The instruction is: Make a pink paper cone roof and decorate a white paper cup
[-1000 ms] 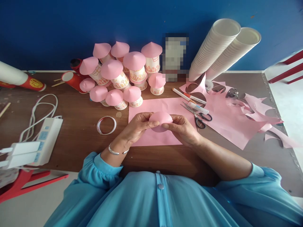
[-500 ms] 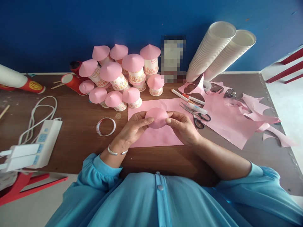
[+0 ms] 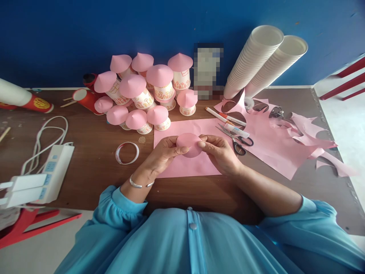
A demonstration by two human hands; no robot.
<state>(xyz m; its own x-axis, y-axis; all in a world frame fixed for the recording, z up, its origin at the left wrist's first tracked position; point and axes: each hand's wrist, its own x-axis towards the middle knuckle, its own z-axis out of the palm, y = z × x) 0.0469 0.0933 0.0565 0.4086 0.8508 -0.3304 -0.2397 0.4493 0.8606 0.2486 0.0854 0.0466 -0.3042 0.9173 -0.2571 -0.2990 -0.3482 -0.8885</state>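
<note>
A round pink paper piece [image 3: 188, 144], curved into a shallow cone, is pinched from both sides by my hands. My left hand [image 3: 164, 152] grips its left edge with fingers closed, a silver bangle on the wrist. My right hand [image 3: 219, 151] grips its right edge with thumb and fingers. They hover over a pink paper sheet [image 3: 196, 165] lying on the brown table [image 3: 94, 160]. Scissors [image 3: 236, 140] and a glue stick [image 3: 238, 130] lie just right of my right hand.
Several paper cups with pink cone tops [image 3: 145, 93] cluster at the back. Two leaning stacks of white cups [image 3: 262, 57] rest against the blue wall. Pink paper scraps [image 3: 299, 137] spread right. A tape ring [image 3: 127, 152], a white power strip [image 3: 54, 167] and red tubes [image 3: 88, 99] lie left.
Both hands have turned and reshaped the pink paper piece slightly, keeping it above the sheet; the view shifted a little.
</note>
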